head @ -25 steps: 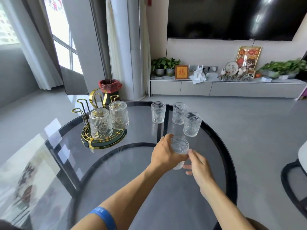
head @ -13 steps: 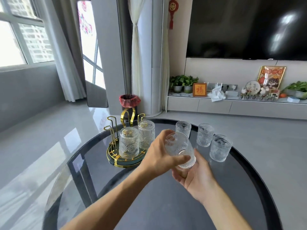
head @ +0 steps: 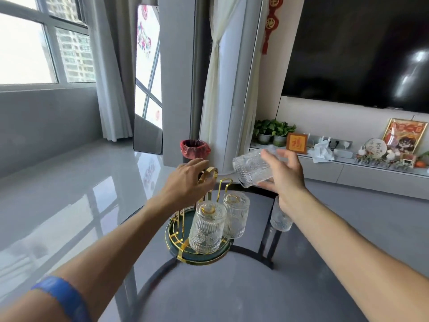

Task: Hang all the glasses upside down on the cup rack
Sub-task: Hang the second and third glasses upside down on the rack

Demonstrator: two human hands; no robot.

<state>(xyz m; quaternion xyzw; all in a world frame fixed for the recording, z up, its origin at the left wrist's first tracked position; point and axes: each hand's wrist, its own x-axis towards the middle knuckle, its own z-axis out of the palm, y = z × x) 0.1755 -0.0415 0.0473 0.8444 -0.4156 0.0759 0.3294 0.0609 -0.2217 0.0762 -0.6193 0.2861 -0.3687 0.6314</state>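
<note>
Item: ribbed glass (head: pixel 251 168), in transit. Half a second ago we held it low over the table in both hands; now our right hand (head: pixel 284 175) alone carries it, lifted above and to the right of the cup rack (head: pixel 185 246). Grip: right fingers and thumb wrapped around the glass wall, closed on it. The handover is done, so the glass appears ready for a peg.

Orientation: long axis tilted, near lying over. Which end is the mouth we cannot tell with certainty through the blur; the lower left end looks like the rim. It likely needs more turning before it sits mouth-down.

Item: left hand (head: pixel 185 182). It has let go of the glass and moved to the gold handle loop (head: pixel 210 174) at the rack's top. Fingers spread loosely, holding nothing we can see; contact with the loop cannot be confirmed.

Item: rack contents. Two glasses, near (head: pixel 206 228) and far (head: pixel 235 214), hang upside down on gold pegs. A free peg (head: pixel 226 183) stands behind them, below the carried glass.

Item: upright glass (head: pixel 279 219) on the dark table (head: pixel 232 293), partly hidden by our right wrist. Others are out of view.
</note>
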